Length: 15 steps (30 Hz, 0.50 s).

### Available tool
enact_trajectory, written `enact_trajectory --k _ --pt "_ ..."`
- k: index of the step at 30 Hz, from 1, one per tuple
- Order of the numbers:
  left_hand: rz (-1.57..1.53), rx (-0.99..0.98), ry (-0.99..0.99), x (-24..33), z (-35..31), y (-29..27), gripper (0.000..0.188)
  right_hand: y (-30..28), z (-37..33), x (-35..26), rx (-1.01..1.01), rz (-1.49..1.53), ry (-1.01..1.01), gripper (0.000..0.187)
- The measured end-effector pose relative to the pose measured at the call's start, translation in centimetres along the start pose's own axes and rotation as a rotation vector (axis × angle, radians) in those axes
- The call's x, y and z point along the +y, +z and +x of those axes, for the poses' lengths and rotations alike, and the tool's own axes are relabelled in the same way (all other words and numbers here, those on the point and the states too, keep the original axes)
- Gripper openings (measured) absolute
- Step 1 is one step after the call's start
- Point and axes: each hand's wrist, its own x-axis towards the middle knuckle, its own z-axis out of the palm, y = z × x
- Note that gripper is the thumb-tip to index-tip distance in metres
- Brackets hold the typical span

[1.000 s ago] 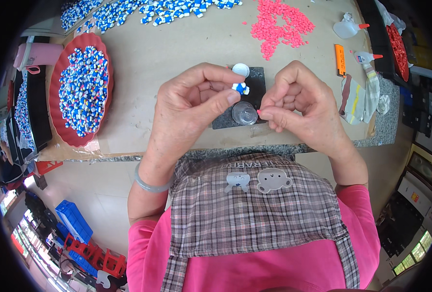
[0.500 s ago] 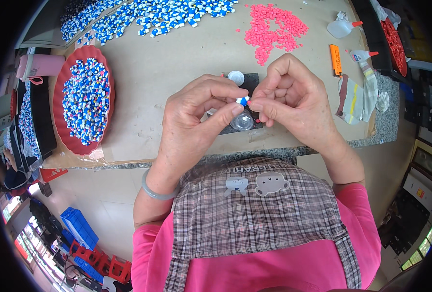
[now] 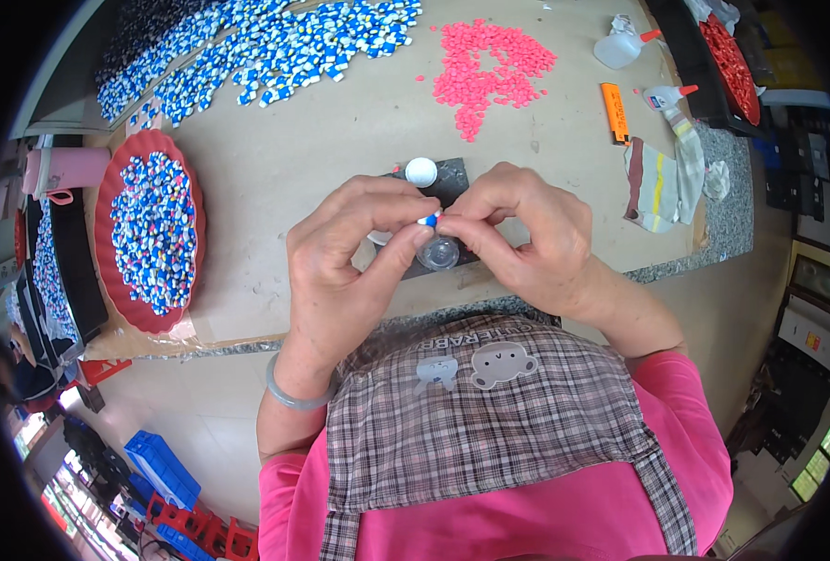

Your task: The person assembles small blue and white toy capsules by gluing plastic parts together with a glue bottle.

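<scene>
My left hand point(image 3: 350, 248) is closed in a pinch, thumb and forefinger on a small blue-and-white piece point(image 3: 429, 222). From the other side my right hand point(image 3: 532, 234) meets it, its thumb and forefinger pressed together. A tiny pink piece point(image 3: 440, 214) shows at those right fingertips, against the blue-and-white piece; the fingers partly cover both. Just below the fingertips sits a clear round dish point(image 3: 438, 254) on a black mat point(image 3: 453, 176). A round white cap point(image 3: 421, 172) lies on the mat's far part.
At left stands a red scalloped tray point(image 3: 116, 290) of blue-and-white pieces. More such pieces point(image 3: 331, 47) spread at the back, beside scattered pink pieces point(image 3: 490, 79). At right are two nozzle bottles, one larger point(image 3: 619, 50), one smaller point(image 3: 661, 97), an orange box point(image 3: 615, 113) and a cloth point(image 3: 656, 182).
The pink piece at my right fingertips has come against the blue-and-white piece, and my hands have drawn closer together. The whole view has shifted, with the table things lower and mostly further left.
</scene>
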Motion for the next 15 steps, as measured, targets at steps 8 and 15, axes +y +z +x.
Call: enact_trajectory --k 8,15 --pt "0.393 0.428 -0.107 -1.1 -0.8 -9.6 0.018 -4.5 0.3 6.4 0.082 -0.319 0.363 0.014" --pt "1.248 0.639 -0.104 -1.4 -3.1 -20.2 0.017 -7.0 0.8 11.4 0.064 -0.638 0.251 0.03"
